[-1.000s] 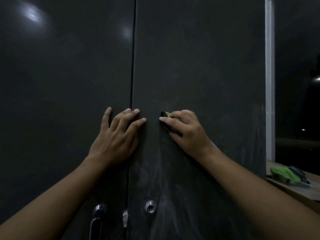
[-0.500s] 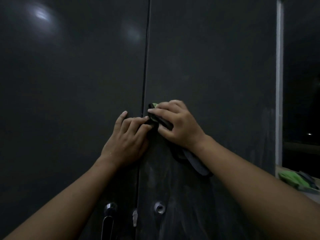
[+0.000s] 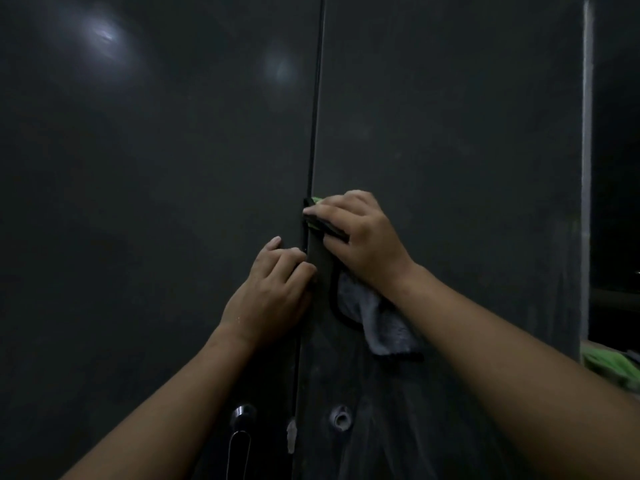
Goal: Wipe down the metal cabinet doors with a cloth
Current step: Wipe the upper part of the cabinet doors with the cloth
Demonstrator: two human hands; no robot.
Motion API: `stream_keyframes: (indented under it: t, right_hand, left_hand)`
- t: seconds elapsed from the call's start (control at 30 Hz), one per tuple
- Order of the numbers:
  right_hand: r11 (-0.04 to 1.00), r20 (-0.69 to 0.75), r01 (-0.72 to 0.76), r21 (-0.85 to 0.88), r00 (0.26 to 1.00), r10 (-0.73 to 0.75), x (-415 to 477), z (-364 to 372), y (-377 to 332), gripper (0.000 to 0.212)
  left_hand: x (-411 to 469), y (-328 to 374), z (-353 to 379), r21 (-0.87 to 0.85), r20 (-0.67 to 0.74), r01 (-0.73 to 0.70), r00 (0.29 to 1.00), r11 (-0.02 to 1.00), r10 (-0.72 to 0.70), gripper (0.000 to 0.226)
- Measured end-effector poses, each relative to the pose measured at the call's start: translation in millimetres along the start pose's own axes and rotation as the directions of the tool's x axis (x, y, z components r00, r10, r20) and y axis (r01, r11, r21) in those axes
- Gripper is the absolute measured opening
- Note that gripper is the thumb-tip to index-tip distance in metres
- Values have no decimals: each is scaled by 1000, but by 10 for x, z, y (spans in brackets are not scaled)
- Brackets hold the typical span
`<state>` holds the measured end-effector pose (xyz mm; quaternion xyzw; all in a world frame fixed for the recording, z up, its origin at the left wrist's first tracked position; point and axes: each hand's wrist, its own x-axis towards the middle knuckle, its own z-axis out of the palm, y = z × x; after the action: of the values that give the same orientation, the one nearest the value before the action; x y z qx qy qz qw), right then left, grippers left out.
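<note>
Two dark metal cabinet doors fill the view: the left door (image 3: 156, 202) and the right door (image 3: 450, 133), with a thin gap (image 3: 317, 98) between them. The right hand (image 3: 360, 237) grips the grey-and-green cloth (image 3: 381, 323) and presses it on the right door just beside the gap; a loose end hangs below the wrist. The left hand (image 3: 273, 289) lies on the left door with fingers bent at the gap; whether they hook the edge I cannot tell. I think the cloth or a fingertip could get pinched in the gap if a door shifts under the pressure. Pale streaks remain around the keyhole (image 3: 341, 418).
</note>
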<state>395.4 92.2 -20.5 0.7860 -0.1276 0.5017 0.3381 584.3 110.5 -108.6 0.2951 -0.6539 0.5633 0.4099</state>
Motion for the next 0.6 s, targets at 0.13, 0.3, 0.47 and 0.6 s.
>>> stream_keyframes:
  t: [0.13, 0.3, 0.47, 0.6]
  right_hand:
    - [996, 70, 90, 24, 993, -91, -253, 4, -24, 34]
    - [984, 255, 162, 78, 951, -176, -417, -191, -10, 37]
    - [991, 23, -133, -22, 991, 133, -157, -319, 142, 39]
    - [942, -133, -331, 59, 932, 336, 7, -89, -105, 41]
  left_hand:
    - [-11, 27, -58, -89, -1, 7, 1000, 996, -7, 16]
    - [-69, 45, -284, -174, 146, 35, 989, 984, -9, 24]
    - [-74, 22, -501, -167, 356, 45, 934, 985, 18, 38]
    - [-42, 18, -538, -240, 409, 165, 911, 957, -54, 39]
